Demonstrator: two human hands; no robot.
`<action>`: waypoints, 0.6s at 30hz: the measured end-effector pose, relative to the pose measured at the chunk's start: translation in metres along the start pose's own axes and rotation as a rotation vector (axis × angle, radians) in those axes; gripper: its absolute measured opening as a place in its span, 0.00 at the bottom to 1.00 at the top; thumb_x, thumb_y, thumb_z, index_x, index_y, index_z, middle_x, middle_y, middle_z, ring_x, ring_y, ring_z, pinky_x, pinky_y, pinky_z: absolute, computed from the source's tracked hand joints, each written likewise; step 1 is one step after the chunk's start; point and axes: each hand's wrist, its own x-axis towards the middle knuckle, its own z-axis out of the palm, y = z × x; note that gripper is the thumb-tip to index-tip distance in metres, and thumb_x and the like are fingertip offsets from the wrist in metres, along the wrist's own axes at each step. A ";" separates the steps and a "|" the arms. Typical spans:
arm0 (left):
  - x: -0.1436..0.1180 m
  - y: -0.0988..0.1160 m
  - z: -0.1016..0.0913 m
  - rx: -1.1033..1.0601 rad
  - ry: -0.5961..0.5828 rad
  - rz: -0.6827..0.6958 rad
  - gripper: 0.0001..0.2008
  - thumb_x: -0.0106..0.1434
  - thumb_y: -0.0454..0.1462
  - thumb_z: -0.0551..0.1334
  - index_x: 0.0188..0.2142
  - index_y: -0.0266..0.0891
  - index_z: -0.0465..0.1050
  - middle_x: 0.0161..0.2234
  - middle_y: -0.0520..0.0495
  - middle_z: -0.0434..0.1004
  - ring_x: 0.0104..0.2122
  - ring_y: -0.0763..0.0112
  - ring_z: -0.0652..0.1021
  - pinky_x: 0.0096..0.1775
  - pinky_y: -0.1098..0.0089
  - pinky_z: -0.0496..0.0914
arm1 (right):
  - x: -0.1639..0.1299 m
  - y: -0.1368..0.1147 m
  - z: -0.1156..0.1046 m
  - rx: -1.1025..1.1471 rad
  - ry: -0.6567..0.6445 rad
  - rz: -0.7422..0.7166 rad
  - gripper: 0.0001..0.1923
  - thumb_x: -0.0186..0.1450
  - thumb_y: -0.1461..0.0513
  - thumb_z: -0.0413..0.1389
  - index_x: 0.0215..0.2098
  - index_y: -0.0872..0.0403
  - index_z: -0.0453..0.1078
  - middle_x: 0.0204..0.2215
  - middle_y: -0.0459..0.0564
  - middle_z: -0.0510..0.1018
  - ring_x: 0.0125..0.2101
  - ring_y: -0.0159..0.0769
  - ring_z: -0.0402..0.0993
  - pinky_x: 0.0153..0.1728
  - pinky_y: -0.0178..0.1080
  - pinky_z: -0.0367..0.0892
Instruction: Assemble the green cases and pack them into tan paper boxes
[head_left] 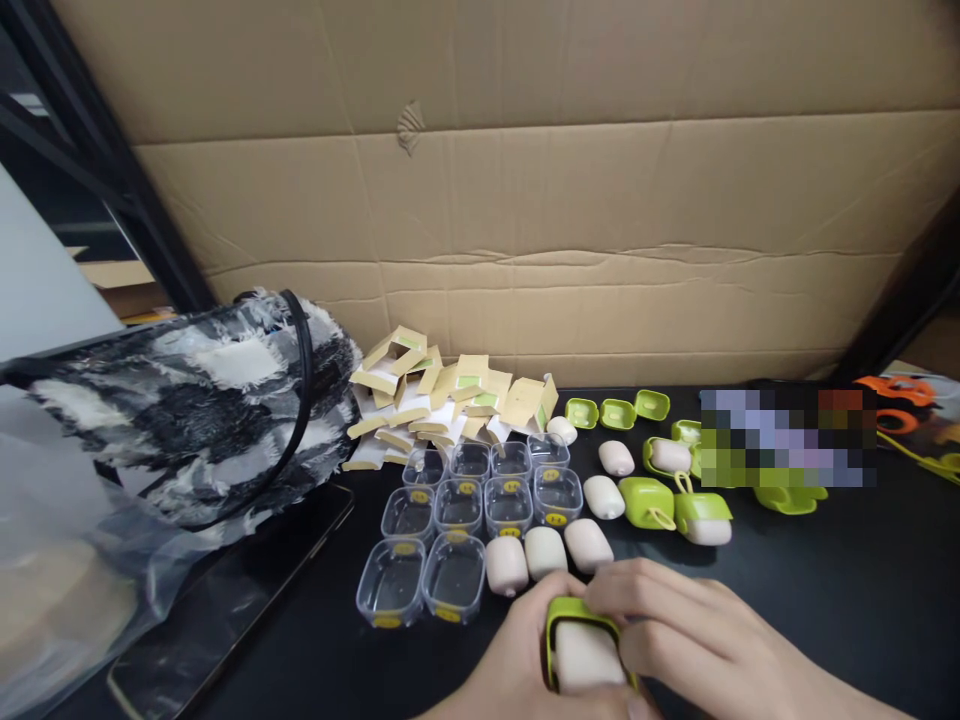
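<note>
At the bottom centre, both my hands grip one small lime-green case (570, 612) with a cream oval piece (589, 655) set inside it. My left hand (510, 665) wraps its left side and my right hand (690, 630) covers its top and right side. Just beyond my fingers lie three loose cream pieces (545, 552) in a row. More green cases (646, 500), some with cream pieces in them, lie further back to the right. Several clear plastic boxes (457, 505) with yellow stickers stand in rows to the left.
A pile of small folded cardboard cartons (442, 400) sits behind the clear boxes. A black-and-white fuzzy bag (202, 410) and a clear plastic bag (67, 560) fill the left, over a dark tablet (225, 590). A cardboard sheet (525, 200) forms the back wall. Orange scissors (900, 400) lie far right.
</note>
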 end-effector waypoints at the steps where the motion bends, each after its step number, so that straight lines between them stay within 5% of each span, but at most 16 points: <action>1: -0.001 0.001 0.000 -0.008 0.006 -0.026 0.21 0.46 0.37 0.71 0.34 0.39 0.60 0.27 0.56 0.64 0.27 0.76 0.66 0.33 0.70 0.58 | 0.000 0.001 0.001 0.030 0.008 0.008 0.07 0.67 0.66 0.49 0.35 0.53 0.69 0.37 0.52 0.79 0.37 0.35 0.76 0.34 0.32 0.74; 18: -0.002 0.004 0.000 0.025 -0.003 0.002 0.30 0.44 0.50 0.73 0.38 0.36 0.62 0.28 0.50 0.71 0.29 0.73 0.70 0.32 0.71 0.61 | 0.007 0.001 -0.003 0.113 0.092 0.053 0.12 0.58 0.69 0.55 0.39 0.51 0.70 0.37 0.48 0.81 0.35 0.31 0.79 0.38 0.29 0.73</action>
